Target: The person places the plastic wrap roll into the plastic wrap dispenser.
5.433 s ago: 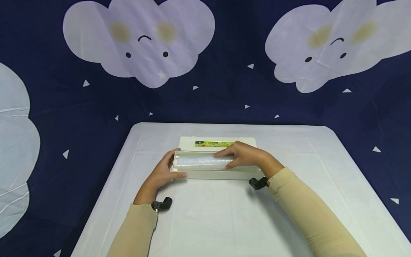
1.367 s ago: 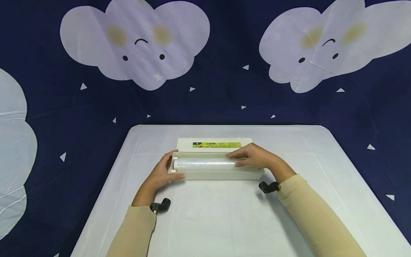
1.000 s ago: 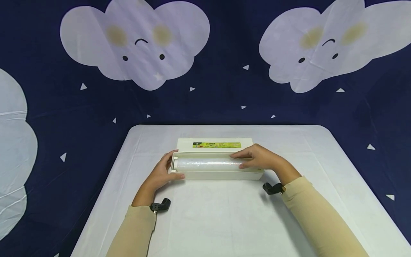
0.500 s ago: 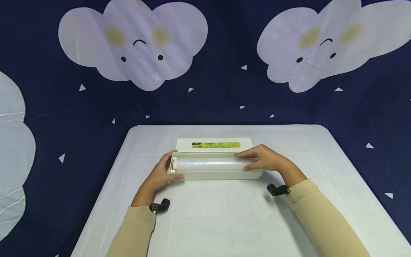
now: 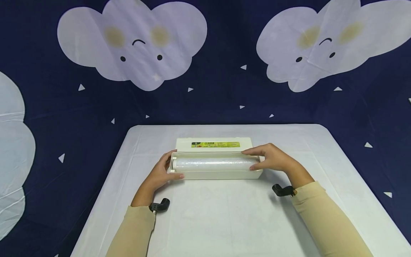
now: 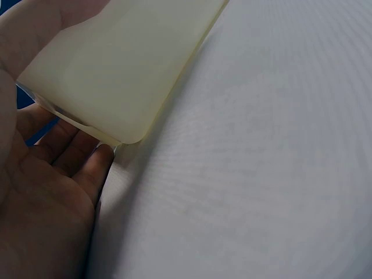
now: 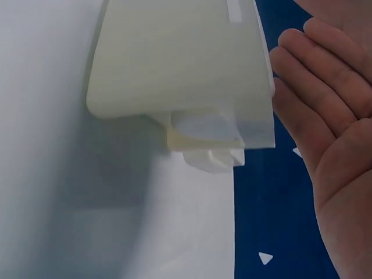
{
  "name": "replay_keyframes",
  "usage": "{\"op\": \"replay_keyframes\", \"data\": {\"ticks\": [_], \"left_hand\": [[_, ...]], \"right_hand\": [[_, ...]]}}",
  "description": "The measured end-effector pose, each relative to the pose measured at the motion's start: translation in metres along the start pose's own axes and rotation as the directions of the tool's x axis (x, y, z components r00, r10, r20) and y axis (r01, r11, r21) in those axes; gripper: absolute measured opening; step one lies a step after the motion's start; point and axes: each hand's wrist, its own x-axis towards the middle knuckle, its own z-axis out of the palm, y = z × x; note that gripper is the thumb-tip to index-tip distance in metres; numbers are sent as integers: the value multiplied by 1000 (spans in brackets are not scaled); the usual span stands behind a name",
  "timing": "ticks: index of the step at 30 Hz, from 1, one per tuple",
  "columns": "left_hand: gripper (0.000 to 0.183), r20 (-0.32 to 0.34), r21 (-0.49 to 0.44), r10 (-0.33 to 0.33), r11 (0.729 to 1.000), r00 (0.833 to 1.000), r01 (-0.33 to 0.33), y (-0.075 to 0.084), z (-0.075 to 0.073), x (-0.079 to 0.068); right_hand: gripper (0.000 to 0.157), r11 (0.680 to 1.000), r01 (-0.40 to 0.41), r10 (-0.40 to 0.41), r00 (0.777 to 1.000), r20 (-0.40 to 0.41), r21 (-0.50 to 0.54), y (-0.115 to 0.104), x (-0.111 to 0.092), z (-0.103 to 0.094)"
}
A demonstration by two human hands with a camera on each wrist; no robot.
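Note:
A long cream plastic box (image 5: 221,175) lies uncovered on the table, its lid (image 5: 184,145) tipped back behind it with a green-yellow label. Inside lies a clear, shiny roll of cling film (image 5: 208,164). My left hand (image 5: 160,170) grips the box's left end, thumb along the front wall and fingers round the end and back. At the right end, my right hand (image 5: 273,157) spreads thumb and fingers over the opening, thumb tip by the front rim. In the right wrist view, the extended fingers (image 7: 328,75) lie beside the box end (image 7: 180,58).
A white cloth covers the table (image 5: 205,214), whose rounded far edge runs behind the box. Dark blue fabric (image 5: 224,96) printed with pale clouds hangs beyond. Black wrist cameras (image 5: 160,205) sit below both hands.
My right hand has slid rightward along the cling film roll, from near its middle to the box's right end. The left hand keeps its grip on the left end.

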Motion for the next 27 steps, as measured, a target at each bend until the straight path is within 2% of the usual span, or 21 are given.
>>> {"op": "replay_keyframes", "data": {"ticks": [14,23,27], "left_hand": [[112,-2,3,21,1000,1000,-21,-1,0,0],[112,-6,5,19,1000,1000,-19,0,1,0],[112,-6,3,24,1000,1000,-24,0,2,1]], "right_hand": [[73,999,-36,36,993,-113,3,10,-12,-3],[84,994,-72,60,989,-132,-85,12,-16,-2],[91,994,-82,74,991,-110,-74,17,-19,1]]}}
